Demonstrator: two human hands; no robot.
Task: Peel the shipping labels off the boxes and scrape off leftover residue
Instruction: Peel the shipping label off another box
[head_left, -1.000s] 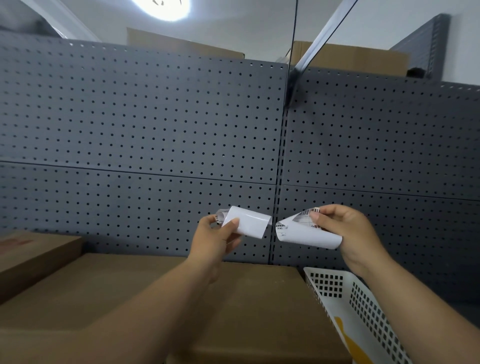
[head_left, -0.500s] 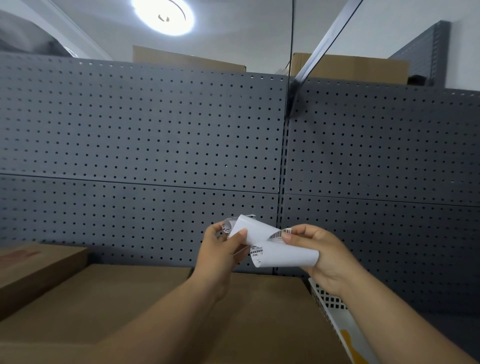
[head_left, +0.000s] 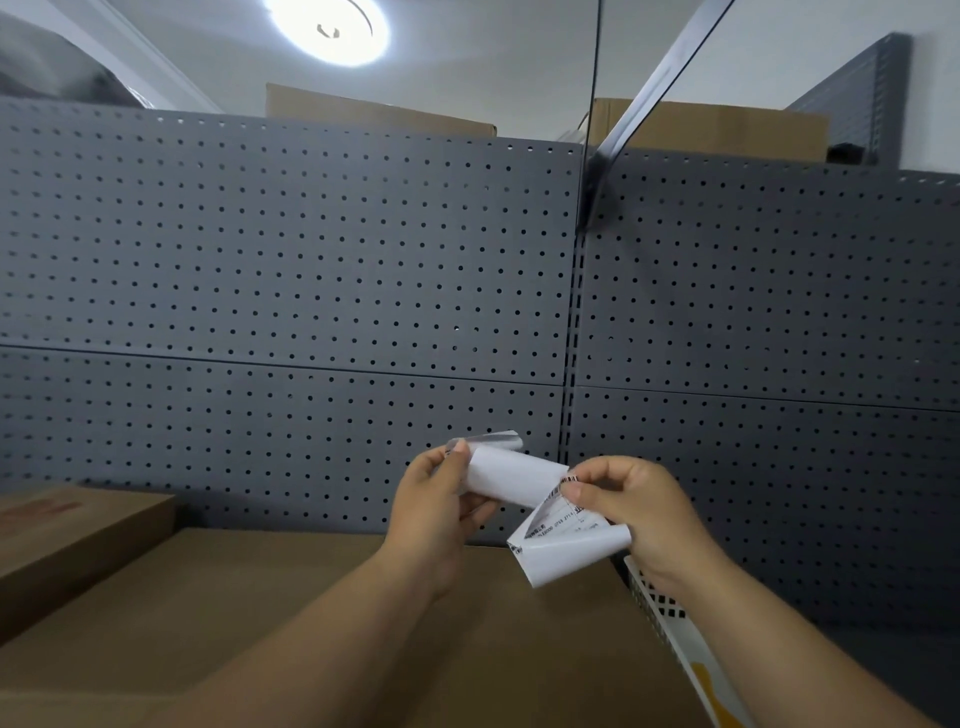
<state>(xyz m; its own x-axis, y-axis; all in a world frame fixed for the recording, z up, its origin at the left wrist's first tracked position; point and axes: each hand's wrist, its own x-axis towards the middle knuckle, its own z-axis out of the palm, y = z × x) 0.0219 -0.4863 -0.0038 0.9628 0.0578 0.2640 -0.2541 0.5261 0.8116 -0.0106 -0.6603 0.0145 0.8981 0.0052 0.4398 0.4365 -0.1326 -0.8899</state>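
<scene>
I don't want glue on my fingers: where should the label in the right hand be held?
Probably at its printed top corner, pinched from the right as the right hand does now. The printed label curls with its blank back outward below, likely the sticky side, and its left edge meets the rolled label in the left hand.

The rolled white paper label (head_left: 511, 480) is plain. The bent white paper label (head_left: 566, 560) has black stripes. The big cardboard box (head_left: 311, 597) is brown. The grey metal wall (head_left: 285, 260) has rows of dark dots. The white plastic basket (head_left: 670, 613) shows yellow.
</scene>
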